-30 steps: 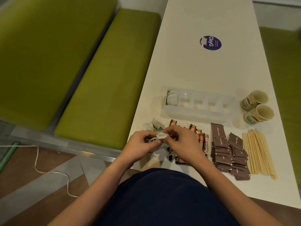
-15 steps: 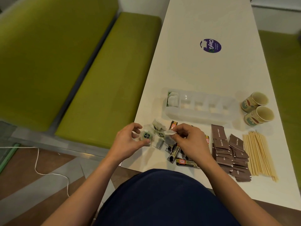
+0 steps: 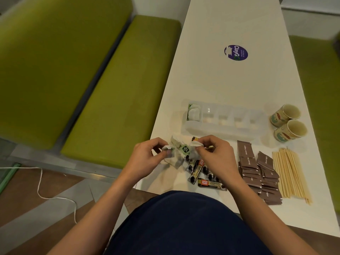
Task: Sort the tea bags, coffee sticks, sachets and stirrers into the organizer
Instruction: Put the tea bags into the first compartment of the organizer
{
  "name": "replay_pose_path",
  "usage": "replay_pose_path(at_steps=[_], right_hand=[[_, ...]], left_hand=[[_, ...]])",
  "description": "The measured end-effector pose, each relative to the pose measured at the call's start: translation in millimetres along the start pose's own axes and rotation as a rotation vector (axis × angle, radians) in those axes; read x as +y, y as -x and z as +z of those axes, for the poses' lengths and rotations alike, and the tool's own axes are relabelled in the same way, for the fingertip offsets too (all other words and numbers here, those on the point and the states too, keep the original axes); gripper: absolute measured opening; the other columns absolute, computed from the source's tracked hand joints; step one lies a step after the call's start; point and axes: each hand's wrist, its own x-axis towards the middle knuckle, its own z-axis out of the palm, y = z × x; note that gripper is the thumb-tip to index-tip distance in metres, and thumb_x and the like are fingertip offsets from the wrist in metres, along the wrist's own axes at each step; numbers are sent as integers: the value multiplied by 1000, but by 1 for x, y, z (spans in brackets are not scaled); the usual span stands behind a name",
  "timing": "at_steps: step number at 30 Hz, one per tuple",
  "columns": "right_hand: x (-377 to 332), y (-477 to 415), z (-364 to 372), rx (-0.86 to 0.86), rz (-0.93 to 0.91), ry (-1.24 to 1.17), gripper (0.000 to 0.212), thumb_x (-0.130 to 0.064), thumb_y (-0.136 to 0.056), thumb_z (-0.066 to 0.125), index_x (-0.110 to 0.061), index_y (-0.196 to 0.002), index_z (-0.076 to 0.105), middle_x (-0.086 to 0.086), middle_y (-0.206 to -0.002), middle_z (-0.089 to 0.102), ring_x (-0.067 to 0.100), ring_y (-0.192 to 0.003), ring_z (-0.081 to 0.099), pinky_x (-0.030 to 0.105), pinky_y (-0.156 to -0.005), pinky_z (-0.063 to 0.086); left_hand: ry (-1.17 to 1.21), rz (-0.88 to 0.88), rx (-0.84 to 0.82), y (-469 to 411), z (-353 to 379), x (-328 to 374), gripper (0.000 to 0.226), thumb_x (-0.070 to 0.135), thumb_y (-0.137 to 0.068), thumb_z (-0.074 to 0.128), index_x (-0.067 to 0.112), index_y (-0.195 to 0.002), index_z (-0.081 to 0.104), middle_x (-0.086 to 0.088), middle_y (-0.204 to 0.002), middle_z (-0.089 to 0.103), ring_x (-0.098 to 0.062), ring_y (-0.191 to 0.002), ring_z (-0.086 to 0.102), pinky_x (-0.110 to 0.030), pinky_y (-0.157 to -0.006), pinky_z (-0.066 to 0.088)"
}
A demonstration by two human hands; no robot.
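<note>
Both hands lower centre, over tea bags (image 3: 177, 153) on tabletop (image 3: 230, 85). Left hand (image 3: 147, 157) pinches white bag; right hand (image 3: 213, 153) pinches another. Organizer (image 3: 223, 119) just beyond, long axis left-right; bags already in leftmost compartment, nearer left hand.
</note>
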Motion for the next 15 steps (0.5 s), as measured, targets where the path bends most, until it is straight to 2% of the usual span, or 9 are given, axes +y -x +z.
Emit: replay_pose_path(at_steps=[3, 7, 11, 15], right_hand=[[-3, 0, -3, 37, -30, -5, 9, -25, -91, 71, -33, -89, 73, -19, -82, 73, 0, -73, 66, 24, -65, 52], [-6, 0, -8, 74, -40, -27, 9, -26, -91, 73, -34, -88, 72, -27, -82, 71, -7, -80, 67, 19, -67, 52], [-5, -3, -6, 56, -38, -51, 9, -25, -89, 72, -34, -91, 73, -20, -84, 74, -2, -81, 69, 30, -71, 58], [-3, -5, -2, -4, -24, -68, 14, -22, -87, 74, -31, -97, 75, -14, -87, 76, 3, -84, 71, 42, -80, 61]], left_hand=[[3, 37, -13, -6, -1, 7, 4, 23, -87, 78, 24, -87, 74, 21, -74, 67, 3, -59, 54, -13, -55, 36], [75, 49, -47, -14, -3, 9, 5, 24, -86, 80, 27, -88, 76, 19, -76, 71, -2, -64, 57, -22, -58, 42], [103, 49, -97, -23, 0, 11, 10, 26, -80, 85, 26, -88, 80, 11, -86, 74, -7, -73, 61, -23, -62, 43], [98, 16, -202, -32, 7, 20, 11, 20, -78, 86, 22, -89, 82, 4, -86, 75, -3, -71, 59, -12, -64, 40]])
